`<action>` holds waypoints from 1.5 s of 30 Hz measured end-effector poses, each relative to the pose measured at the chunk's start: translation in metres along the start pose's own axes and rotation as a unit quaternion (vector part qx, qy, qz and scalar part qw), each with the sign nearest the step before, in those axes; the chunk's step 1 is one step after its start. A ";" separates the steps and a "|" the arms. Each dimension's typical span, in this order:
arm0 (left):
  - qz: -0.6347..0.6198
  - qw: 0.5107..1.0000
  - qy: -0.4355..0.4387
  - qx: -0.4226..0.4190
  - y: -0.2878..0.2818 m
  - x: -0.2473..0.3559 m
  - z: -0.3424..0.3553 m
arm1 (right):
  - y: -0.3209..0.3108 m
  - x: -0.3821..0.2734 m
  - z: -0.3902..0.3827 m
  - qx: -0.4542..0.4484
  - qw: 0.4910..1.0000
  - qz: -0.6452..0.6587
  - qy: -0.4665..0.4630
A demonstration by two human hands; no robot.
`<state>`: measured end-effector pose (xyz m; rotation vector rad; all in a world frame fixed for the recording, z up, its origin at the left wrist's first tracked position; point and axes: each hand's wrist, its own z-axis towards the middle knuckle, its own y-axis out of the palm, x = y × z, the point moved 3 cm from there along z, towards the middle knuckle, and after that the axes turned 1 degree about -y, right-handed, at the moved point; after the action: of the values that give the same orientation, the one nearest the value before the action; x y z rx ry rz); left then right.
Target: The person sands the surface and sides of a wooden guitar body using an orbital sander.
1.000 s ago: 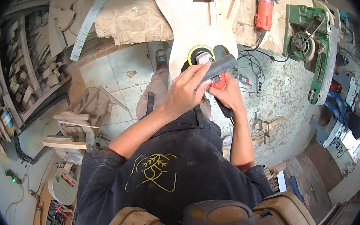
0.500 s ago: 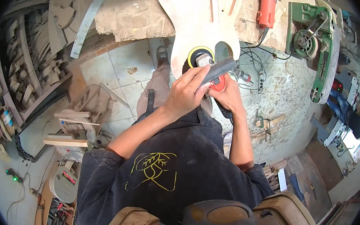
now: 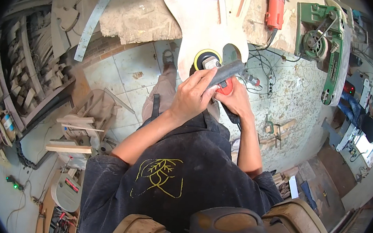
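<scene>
A pale wooden guitar body (image 3: 195, 23) with routed cavities lies on the workbench, its near end jutting past the edge. At that near end is a red-and-black angle grinder (image 3: 226, 88) fitted with a round, yellow-rimmed pad (image 3: 200, 54). Whether the pad touches the wood cannot be made out. My left hand (image 3: 193, 94) is closed round a thick dark grey cylindrical part (image 3: 227, 72) across the grinder, its fingertips partly hidden. From the other side my right hand (image 3: 238, 99) wraps the grinder's red body, with the black rear end below the palm.
Along the worn wooden workbench (image 3: 137, 19) lie a long metal strip (image 3: 98, 16) and another red power tool (image 3: 275, 15). A green belt machine (image 3: 321, 44) stands at the right. Cables (image 3: 269, 73) trail over the tiled floor. Wood offcuts (image 3: 24, 80) are heaped at the left.
</scene>
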<state>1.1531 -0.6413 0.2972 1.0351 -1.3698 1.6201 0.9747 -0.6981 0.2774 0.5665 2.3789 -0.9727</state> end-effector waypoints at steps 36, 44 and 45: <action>-0.031 0.999 -0.002 -0.023 0.001 -0.003 0.013 | 0.001 0.015 0.005 0.033 0.999 -0.005 0.002; -0.023 1.000 0.011 -0.004 0.001 -0.009 0.018 | -0.005 0.000 0.010 0.032 0.999 -0.014 -0.007; -0.024 1.000 0.011 -0.004 0.001 -0.009 0.018 | -0.005 0.001 0.010 0.032 0.999 -0.015 -0.006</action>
<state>1.1573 -0.6596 0.2905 1.0355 -1.3266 1.5852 0.9742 -0.7081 0.2732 0.5496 2.3594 -1.0644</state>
